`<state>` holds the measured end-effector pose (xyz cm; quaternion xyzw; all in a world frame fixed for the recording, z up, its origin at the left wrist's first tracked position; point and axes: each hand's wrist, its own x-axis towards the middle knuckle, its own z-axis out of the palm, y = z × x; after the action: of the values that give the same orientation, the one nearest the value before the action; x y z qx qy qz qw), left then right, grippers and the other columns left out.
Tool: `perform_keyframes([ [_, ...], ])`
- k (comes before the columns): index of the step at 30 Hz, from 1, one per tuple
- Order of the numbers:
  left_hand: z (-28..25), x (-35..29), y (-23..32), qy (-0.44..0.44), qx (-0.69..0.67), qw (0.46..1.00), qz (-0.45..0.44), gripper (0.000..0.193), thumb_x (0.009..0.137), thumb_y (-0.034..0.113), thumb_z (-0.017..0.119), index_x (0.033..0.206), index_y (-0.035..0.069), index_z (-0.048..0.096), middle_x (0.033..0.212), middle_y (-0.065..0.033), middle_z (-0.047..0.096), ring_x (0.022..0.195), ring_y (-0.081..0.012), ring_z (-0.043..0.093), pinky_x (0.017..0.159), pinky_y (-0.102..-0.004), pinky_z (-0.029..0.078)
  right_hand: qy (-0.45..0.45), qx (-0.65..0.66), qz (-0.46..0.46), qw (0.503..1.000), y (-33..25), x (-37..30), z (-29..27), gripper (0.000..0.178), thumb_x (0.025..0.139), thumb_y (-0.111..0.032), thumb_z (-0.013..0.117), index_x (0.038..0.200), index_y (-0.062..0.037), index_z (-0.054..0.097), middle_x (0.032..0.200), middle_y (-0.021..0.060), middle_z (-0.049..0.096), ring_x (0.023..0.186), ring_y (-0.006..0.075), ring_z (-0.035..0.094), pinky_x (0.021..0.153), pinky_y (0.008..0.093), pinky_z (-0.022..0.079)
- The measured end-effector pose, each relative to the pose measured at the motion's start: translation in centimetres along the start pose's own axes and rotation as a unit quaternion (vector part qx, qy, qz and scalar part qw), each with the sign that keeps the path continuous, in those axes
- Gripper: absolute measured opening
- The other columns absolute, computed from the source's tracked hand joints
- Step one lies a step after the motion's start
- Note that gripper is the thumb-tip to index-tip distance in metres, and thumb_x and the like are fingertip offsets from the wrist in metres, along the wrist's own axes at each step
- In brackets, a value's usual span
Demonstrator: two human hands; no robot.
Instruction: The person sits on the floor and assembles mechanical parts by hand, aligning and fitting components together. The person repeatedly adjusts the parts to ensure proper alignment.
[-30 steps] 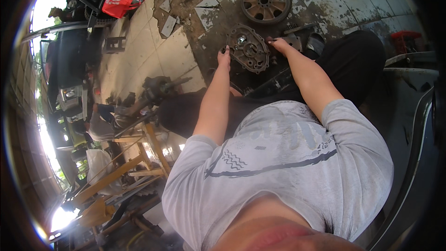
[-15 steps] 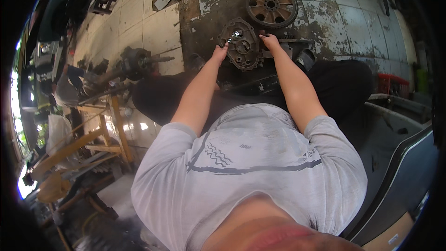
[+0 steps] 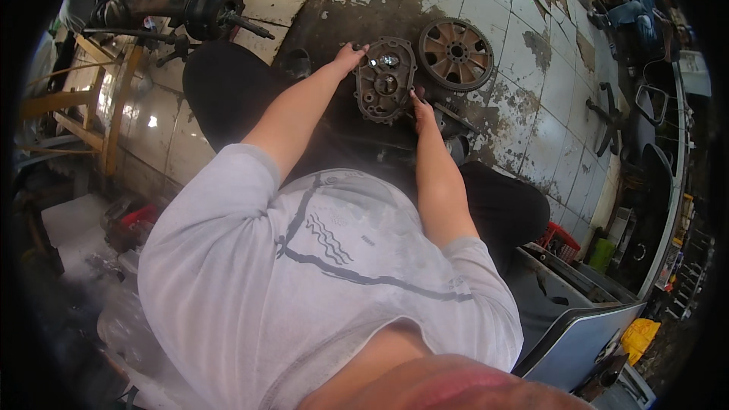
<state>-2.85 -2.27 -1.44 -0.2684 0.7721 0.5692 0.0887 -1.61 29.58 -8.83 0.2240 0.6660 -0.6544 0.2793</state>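
A brownish-grey metal gearbox housing (image 3: 370, 111) with a scalloped, bolt-holed rim stands between my hands, its hollow side facing me and a few bores showing inside. My left hand (image 3: 351, 56) is closed on its upper left edge, the thumb over the rim. At the lower right edge, my right hand (image 3: 422, 112) grips it, with the fingers partly hidden behind. Just right of the housing, a large toothed flywheel (image 3: 435, 52) with rust-coloured recesses lies flat on the floor.
Dark metal parts (image 3: 456, 115) lie by my right knee, and a dark cup-like part (image 3: 296, 63) by my left. An axle-like assembly (image 3: 216, 11) and a wooden frame (image 3: 121, 106) stand at left. A red crate (image 3: 558, 243) is at right. Another person (image 3: 642, 11) sits far right.
My view has turned, so the floor and parts appear rotated and shifted. The housing stays between my hands; my left hand now sits higher on its rim and my right hand lower.
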Motion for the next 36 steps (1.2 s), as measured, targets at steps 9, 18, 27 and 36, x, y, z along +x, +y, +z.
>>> perform_keyframes([
  [9, 3.0, 0.4, 0.0, -0.021, 0.000, 1.000, 0.003, 0.086, 0.097, 0.059, 0.071, 0.151, -0.004, 0.050, 0.146, -0.0233, 0.062, 0.134, -0.0341, 0.061, 0.109, -0.0417, 0.050, 0.057, -0.014, -0.007, 0.998, 1.9, -0.3, -3.2, 0.054, 0.097, -0.036, 0.079, 0.135, 0.0005, 0.067, 0.130, 0.0100, 0.071, 0.117, 0.0240, 0.068, 0.102, 0.0387, 0.052],
  [18, 1.3, 5.9, -0.8, -0.044, 0.069, 0.994, 0.069, 0.080, 0.093, 0.061, 0.073, 0.141, -0.003, 0.063, 0.135, -0.0218, 0.070, 0.123, -0.0354, 0.068, 0.105, -0.0427, 0.052, -0.139, 0.086, 0.195, 0.967, 0.1, -4.1, -1.1, 0.030, 0.098, -0.023, 0.066, 0.122, -0.0051, 0.071, 0.112, 0.0126, 0.077, 0.100, 0.0295, 0.075, 0.088, 0.0440, 0.062],
  [27, 3.1, 5.5, 0.6, -0.054, 0.155, 0.986, 0.035, 0.079, 0.091, 0.063, 0.075, 0.138, 0.000, 0.066, 0.131, -0.0207, 0.072, 0.121, -0.0370, 0.068, 0.103, -0.0424, 0.053, -0.078, -0.024, 0.134, 0.988, -0.2, -7.2, 2.2, 0.036, 0.100, -0.031, 0.072, 0.126, -0.0058, 0.069, 0.107, 0.0167, 0.076, 0.098, 0.0335, 0.073, 0.088, 0.0468, 0.061],
  [36, 1.5, 4.2, -1.7, -0.069, 0.040, 0.997, -0.013, 0.091, 0.090, 0.070, 0.071, 0.134, -0.009, 0.066, 0.141, -0.0316, 0.064, 0.131, -0.0422, 0.063, 0.106, -0.0472, 0.051, 0.086, 0.074, 0.025, 0.993, -3.7, -6.0, 1.5, 0.042, 0.092, -0.018, 0.086, 0.127, -0.0011, 0.070, 0.123, 0.0157, 0.074, 0.103, 0.0309, 0.073, 0.088, 0.0463, 0.059],
])
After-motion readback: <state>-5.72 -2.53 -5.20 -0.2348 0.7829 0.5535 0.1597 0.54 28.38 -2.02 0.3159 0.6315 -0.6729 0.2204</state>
